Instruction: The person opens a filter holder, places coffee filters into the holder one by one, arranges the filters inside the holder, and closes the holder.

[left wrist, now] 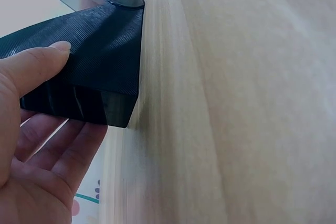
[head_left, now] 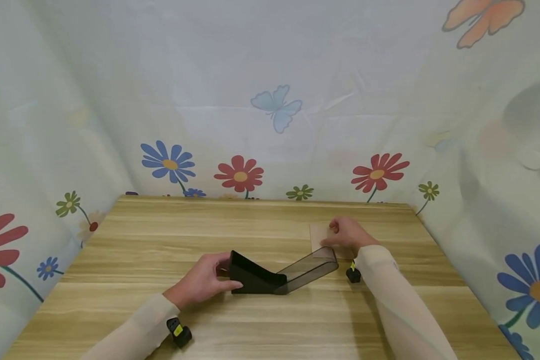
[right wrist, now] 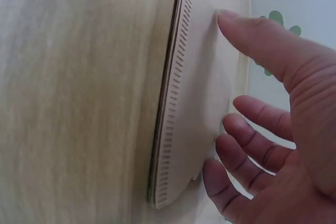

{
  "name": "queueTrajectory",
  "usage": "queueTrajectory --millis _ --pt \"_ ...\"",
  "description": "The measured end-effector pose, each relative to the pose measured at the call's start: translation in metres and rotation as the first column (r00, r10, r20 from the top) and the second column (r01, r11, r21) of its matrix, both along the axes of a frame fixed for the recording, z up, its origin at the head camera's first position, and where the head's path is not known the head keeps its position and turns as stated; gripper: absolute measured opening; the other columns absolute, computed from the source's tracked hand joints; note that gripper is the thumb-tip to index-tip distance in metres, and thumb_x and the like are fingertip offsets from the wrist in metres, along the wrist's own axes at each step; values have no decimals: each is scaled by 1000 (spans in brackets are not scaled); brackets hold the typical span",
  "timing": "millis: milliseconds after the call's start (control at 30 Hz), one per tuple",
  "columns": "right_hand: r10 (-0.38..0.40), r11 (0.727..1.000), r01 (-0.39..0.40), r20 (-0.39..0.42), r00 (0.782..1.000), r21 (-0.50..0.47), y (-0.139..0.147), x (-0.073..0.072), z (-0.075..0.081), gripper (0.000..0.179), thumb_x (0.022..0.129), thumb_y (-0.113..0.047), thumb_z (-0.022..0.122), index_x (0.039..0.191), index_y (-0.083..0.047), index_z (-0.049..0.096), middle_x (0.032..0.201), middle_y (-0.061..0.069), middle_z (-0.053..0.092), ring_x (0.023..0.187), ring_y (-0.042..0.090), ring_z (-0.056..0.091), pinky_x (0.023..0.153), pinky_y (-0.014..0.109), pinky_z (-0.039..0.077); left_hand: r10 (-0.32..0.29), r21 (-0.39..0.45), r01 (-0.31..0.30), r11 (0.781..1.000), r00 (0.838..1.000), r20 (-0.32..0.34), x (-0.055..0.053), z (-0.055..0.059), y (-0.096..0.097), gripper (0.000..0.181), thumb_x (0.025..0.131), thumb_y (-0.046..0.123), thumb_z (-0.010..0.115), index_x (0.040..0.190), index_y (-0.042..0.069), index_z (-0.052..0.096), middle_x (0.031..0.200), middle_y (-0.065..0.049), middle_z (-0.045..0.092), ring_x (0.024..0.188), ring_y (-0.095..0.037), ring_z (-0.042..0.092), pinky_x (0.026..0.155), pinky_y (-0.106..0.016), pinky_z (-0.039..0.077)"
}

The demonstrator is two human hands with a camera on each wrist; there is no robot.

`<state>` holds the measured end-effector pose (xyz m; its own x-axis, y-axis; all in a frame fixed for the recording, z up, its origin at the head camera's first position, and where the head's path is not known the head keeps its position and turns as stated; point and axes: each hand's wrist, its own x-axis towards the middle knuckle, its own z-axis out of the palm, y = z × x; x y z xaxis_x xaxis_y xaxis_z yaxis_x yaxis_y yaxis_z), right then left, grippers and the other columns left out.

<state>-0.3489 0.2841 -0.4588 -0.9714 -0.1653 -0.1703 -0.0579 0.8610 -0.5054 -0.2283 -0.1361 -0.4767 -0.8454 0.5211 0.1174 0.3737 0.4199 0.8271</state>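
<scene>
My left hand [head_left: 204, 277] holds a black wedge-shaped coffee filter holder [head_left: 254, 277] at its left end. In the left wrist view, the thumb lies on one ridged side of the holder [left wrist: 100, 45] and the fingers are at its lower edge. The holder's smoky see-through lid [head_left: 312, 267] is swung out to the right on its hinge. Beyond the lid, my right hand [head_left: 348, 235] is at a thin stack of pale paper coffee filters [right wrist: 191, 93] with a crimped edge, lying on the table. The thumb tip touches their top face; the bent fingers are by the far edge.
The wood-grain table [head_left: 171, 230] runs back to a hanging cloth [head_left: 198, 100] printed with flowers and butterflies, which also encloses both sides. A small black device [head_left: 179, 332] is on the left wrist, and another black device [head_left: 353, 272] is on the right.
</scene>
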Motion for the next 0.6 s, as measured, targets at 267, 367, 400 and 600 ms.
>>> queueTrajectory --millis 267,367,400,600 --pt "-74 997 74 53 996 3 0 -3 -1 69 78 -42 89 124 1 60 123 18 64 104 30 58 92 45 53 -1 10 1 1000 1000 9 -1 0 -1 35 87 40 82 118 31 68 109 13 73 102 -6 70 91 -25 56" --pt "-83 996 83 63 995 11 0 -5 -2 71 77 -43 90 124 1 60 122 18 63 103 30 58 91 44 53 -2 16 2 1000 1000 8 -1 -1 -2 36 87 40 82 118 31 68 110 13 73 102 -7 70 91 -25 56" --pt "-82 997 81 62 995 12 1 -6 -2 72 77 -43 90 125 1 59 122 19 63 103 30 58 91 45 53 -3 20 3 1000 1000 9 -1 -1 -2 36 87 40 82 118 31 68 110 13 73 102 -7 70 92 -25 56" --pt "-70 998 70 38 997 8 3 -6 -3 72 75 -42 91 122 1 59 117 18 64 99 29 58 89 43 52 -15 37 14 999 1000 12 -1 -1 -1 35 86 39 83 117 31 68 110 13 73 103 -7 70 92 -26 56"
